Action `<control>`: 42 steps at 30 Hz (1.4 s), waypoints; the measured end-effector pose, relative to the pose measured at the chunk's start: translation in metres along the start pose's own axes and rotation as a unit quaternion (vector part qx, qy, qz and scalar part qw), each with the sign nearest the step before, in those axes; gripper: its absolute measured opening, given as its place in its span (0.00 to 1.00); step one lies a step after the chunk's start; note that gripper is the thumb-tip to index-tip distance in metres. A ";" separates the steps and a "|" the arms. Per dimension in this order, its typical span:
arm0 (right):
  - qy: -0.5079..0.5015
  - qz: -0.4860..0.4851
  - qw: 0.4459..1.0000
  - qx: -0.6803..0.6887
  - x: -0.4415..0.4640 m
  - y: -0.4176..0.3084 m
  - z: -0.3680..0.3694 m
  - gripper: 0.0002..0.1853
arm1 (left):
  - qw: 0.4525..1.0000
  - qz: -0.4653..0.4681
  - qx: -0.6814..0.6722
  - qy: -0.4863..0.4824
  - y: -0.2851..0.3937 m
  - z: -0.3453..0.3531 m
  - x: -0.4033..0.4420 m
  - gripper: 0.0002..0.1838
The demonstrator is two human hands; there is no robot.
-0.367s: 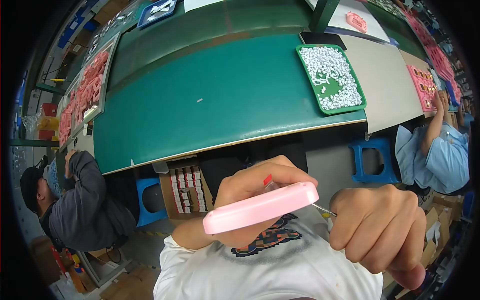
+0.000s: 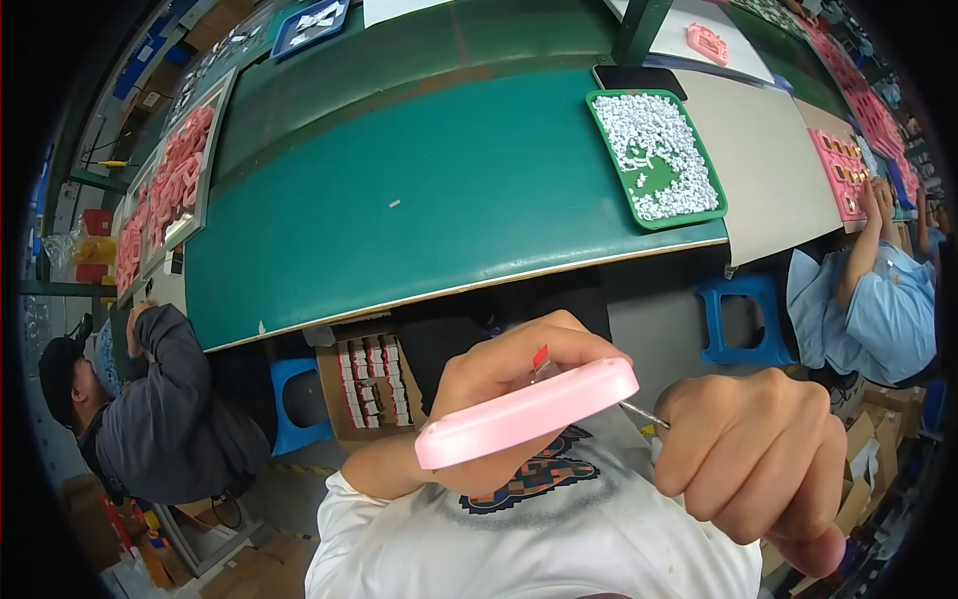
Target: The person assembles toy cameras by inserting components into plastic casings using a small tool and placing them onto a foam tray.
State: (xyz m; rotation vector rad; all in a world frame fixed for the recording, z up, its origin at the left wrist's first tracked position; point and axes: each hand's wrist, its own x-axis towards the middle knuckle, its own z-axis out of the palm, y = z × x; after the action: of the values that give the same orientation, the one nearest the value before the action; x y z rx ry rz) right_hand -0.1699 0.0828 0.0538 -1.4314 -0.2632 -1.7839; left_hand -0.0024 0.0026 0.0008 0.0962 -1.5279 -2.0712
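Observation:
My left hand is closed around a pink plastic case, held edge-on in front of my white shirt. A small clear piece with a red tip sticks up behind the case, near my fingers; what it belongs to is hidden. My right hand is in a fist around a thin metal tool. Only the tool's slim shaft shows, reaching the right end of the case; its handle is covered by my fingers, and I cannot tell its exact kind.
On the green table stands a green tray of small white parts, beside a black phone. Pink parts fill a tray at left. Below are a carton and blue stools. People sit at both sides.
The pink case has shifted slightly to the right and tilted a little more. My right hand stays almost in place with the tool at the case's end.

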 end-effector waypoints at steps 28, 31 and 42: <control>-0.123 0.328 0.439 -0.827 -0.071 -0.022 -0.098 0.05 | 0.777 -0.150 0.610 -0.046 -0.043 -0.055 0.072 0.07; -0.060 0.334 0.454 -0.824 -0.078 -0.043 -0.125 0.05 | 0.822 -0.111 0.558 0.004 -0.045 -0.036 0.087 0.08; 0.482 0.336 0.308 -0.748 -0.178 -0.345 -0.325 0.09 | 0.877 -0.100 0.458 0.106 -0.063 -0.092 0.070 0.09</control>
State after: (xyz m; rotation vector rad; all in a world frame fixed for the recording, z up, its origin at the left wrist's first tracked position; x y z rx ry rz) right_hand -0.6397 0.1891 -0.1045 -0.5495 2.7980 -1.3689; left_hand -0.0516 -0.0978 -0.0693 0.8272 -2.2772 -1.2236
